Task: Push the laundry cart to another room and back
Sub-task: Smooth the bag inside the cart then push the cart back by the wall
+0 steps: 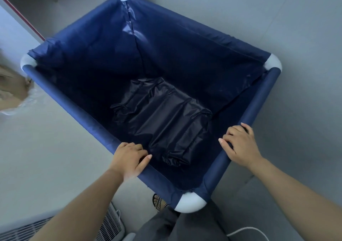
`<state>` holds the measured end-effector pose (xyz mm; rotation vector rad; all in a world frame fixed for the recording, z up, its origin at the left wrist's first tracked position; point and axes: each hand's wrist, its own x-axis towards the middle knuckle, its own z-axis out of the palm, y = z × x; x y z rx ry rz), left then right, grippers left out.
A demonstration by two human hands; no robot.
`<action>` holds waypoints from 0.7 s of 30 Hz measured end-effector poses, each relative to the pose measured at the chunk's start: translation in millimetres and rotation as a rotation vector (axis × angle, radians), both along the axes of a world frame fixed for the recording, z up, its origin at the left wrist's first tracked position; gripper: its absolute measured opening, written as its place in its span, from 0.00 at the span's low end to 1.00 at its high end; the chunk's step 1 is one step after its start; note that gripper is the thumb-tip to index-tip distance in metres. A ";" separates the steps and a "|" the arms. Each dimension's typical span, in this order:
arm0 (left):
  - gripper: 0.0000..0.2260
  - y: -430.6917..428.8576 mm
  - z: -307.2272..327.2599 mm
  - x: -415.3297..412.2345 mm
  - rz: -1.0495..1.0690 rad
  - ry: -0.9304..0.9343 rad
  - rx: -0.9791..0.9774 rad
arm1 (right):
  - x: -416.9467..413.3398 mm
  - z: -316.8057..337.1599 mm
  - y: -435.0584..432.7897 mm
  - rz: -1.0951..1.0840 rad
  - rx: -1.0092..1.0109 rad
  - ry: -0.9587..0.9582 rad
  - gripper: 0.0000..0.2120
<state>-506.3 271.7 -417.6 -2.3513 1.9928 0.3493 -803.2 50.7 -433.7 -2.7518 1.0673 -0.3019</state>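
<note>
The laundry cart [74, 109] is a big navy fabric bin on a tube frame with white corner joints, seen from above with one corner pointing at me. A dark bundle [162, 118] lies on its bottom. My left hand [129, 159] is wrapped over the left rim near the closest corner. My right hand [238, 144] grips the right rim, fingers curled over the tube. The cart's wheels are hidden below the fabric.
Grey floor surrounds the cart. A doorway edge with a red strip [22, 17] is at the upper left. A white slatted appliance [109, 226] and a white cable [248, 231] lie near my feet. A plastic-wrapped brown object [11, 94] sits at the left edge.
</note>
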 end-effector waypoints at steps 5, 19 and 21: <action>0.25 12.2 -1.9 7.0 -0.013 -0.001 -0.010 | 0.8 -3.6 19.5 -0.029 -0.006 -0.037 0.22; 0.21 37.6 0.6 21.4 0.151 -0.015 -0.012 | 11.4 8.5 14.9 0.100 0.017 0.085 0.24; 0.22 37.0 1.2 14.9 0.263 0.000 0.001 | 15.2 9.0 9.8 0.103 -0.023 0.114 0.25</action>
